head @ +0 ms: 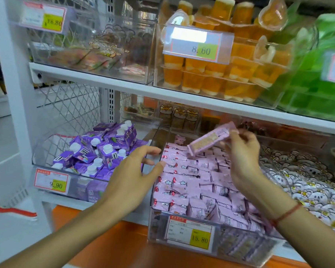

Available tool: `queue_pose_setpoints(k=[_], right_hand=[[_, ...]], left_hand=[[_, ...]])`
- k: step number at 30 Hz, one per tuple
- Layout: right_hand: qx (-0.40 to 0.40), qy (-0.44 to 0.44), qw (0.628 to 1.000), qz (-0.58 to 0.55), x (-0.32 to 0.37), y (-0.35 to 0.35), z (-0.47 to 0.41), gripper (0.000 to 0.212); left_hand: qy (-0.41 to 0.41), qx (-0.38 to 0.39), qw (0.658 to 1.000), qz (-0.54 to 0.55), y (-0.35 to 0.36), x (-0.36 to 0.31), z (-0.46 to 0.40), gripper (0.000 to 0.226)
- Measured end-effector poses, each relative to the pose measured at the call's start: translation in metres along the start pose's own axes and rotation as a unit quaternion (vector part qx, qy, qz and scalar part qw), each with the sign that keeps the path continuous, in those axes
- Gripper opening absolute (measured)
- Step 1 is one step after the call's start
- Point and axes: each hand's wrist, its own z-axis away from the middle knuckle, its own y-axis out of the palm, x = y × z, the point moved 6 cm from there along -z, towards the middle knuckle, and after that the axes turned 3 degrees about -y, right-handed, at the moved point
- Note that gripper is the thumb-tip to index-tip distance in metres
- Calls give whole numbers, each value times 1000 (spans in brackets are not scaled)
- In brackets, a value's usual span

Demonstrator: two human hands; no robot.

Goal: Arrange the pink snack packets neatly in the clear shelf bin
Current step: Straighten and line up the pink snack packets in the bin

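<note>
One pink packet point(211, 139) is up in the right hand point(243, 151), pinched at its right end between thumb and fingertips, tilted, hanging over the far middle of the clear bin point(182, 246). The rest of the packets point(193, 182) lie in rough rows filling the bin, some skewed toward the near right corner. Left hand point(132, 180) holds nothing, fingers spread and relaxed, thumb at the bin's left wall near the packets, fingertips over the edge by the purple cartons point(97, 151). Handling, my read: light, thin film wrap, probably a stiff bar or wafer inside, so brittle if bent. Film looks slick; an end-seam pinch lets it swing. Better to grip across the long edges mid-body, slot it flat into a row, and use the free hand to square the neighbours.
</note>
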Motion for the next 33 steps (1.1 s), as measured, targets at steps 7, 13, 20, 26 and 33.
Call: queue_pose_setpoints(k=[7, 13, 20, 26, 33], right_hand=[[150, 169, 964, -138, -3, 2, 60, 15], [169, 204, 958, -111, -8, 5, 62, 16], [318, -311, 824, 351, 24, 19, 86, 54], [333, -165, 898, 236, 8, 18, 75, 35], [423, -28, 892, 157, -17, 16, 73, 50]], left_hand=[[190, 6, 981, -50, 7, -43, 18, 45], [112, 29, 991, 71, -3, -50, 13, 31], [-68, 56, 978, 188, 2, -36, 14, 43], [-7, 54, 993, 101, 3, -42, 15, 56], [69, 57, 983, 160, 0, -51, 10, 17]])
